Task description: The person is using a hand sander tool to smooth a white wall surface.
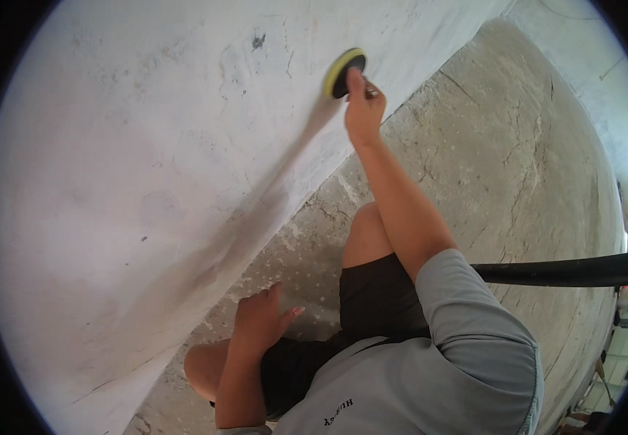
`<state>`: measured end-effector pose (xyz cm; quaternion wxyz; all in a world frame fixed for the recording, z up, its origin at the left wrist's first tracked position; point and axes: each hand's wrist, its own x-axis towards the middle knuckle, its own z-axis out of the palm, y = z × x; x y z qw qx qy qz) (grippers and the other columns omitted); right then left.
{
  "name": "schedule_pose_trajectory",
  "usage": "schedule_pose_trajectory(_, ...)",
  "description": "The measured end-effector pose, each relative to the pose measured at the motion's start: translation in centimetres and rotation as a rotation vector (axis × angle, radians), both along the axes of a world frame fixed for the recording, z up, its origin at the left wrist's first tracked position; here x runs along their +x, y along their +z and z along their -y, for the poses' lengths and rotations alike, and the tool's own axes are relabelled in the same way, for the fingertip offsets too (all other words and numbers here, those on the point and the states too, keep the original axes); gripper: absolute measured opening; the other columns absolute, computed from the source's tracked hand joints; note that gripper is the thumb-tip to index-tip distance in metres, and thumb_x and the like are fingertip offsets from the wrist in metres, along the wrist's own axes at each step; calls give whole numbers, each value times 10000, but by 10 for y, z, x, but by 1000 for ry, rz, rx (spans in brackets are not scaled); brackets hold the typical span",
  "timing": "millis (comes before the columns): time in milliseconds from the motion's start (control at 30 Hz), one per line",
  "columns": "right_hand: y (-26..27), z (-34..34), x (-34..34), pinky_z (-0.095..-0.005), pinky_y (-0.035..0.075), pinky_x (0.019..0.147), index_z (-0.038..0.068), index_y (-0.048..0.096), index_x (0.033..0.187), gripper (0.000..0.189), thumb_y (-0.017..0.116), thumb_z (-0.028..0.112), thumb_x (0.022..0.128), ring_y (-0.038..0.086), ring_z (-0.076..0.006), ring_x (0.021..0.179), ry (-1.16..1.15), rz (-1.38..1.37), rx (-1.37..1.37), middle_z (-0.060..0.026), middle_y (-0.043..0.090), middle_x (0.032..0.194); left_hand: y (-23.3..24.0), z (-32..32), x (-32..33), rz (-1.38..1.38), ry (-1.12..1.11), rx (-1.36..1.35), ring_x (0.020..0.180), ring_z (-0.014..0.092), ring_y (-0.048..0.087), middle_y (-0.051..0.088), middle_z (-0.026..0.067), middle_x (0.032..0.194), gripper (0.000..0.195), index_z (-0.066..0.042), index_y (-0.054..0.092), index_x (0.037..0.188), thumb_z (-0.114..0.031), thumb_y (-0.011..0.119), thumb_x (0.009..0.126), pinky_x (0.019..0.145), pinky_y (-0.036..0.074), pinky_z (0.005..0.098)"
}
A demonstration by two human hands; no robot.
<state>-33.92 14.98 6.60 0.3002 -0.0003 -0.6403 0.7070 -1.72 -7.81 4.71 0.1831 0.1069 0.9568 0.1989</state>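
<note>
My right hand [366,106] grips a round black-backed sanding pad [345,73] with a yellow foam layer. The pad's face is against or very close to a whitewashed wall [183,136], near the wall's lower edge. My left hand [259,318] holds nothing; its thumb and index finger are spread above my lap, beside my bent knee. Dark stains, small chips and thin cracks mark the wall's surface. The shadow of my right arm falls across it.
A cracked, rough concrete floor [455,163] meets the wall along a slanting line. A black bar or strap [564,272] reaches in from the right. Another pale wall [586,60] stands at the upper right, and assorted blurred objects lie at the lower right rim.
</note>
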Motion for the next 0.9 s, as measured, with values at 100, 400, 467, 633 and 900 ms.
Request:
schedule_pose_trajectory(100, 2, 0, -1, -298, 347, 616, -6, 597, 702, 541, 569, 472, 955, 406, -106, 684, -144, 88, -248, -5, 485, 669, 1, 0, 0, 75, 30, -37, 977, 416, 629, 651, 242, 1078, 664, 10, 535, 1276, -462, 676, 831, 853, 491, 470)
schedule_pose_trajectory(400, 1, 0, 3, -271, 383, 553, 31, 663, 754, 309, 685, 300, 906, 465, -92, 631, -88, -2, -128, -12, 591, 699, -2, -5, -1, 66, 24, -23, 980, 414, 631, 651, 247, 1071, 656, 8, 529, 1283, -453, 673, 839, 858, 494, 461)
schedule_pose_trajectory(467, 11, 3, 8, -283, 403, 561, 10, 699, 821, 305, 683, 302, 906, 492, -112, 631, -136, 80, -351, -32, 616, 738, -4, -6, 0, 10, -36, -2, 893, 403, 653, 672, 230, 944, 642, 26, 523, 1235, -471, 652, 851, 800, 484, 487)
schedule_pose_trajectory(633, 11, 6, 27, -335, 388, 485, -10, 552, 638, 480, 709, 379, 873, 540, -112, 572, 181, -256, 609, -57, 635, 699, -6, -9, -2, 146, -20, -58, 980, 405, 635, 655, 239, 1071, 645, 5, 532, 1280, -442, 679, 839, 853, 497, 455)
schedule_pose_trajectory(900, 23, 8, 28, -265, 394, 563, -30, 633, 736, 395, 710, 325, 891, 459, -70, 645, 34, 120, 162, -20, 587, 671, -3, -4, 0, 22, 10, 40, 963, 380, 646, 666, 211, 1059, 650, 1, 528, 1286, -452, 678, 843, 841, 505, 441)
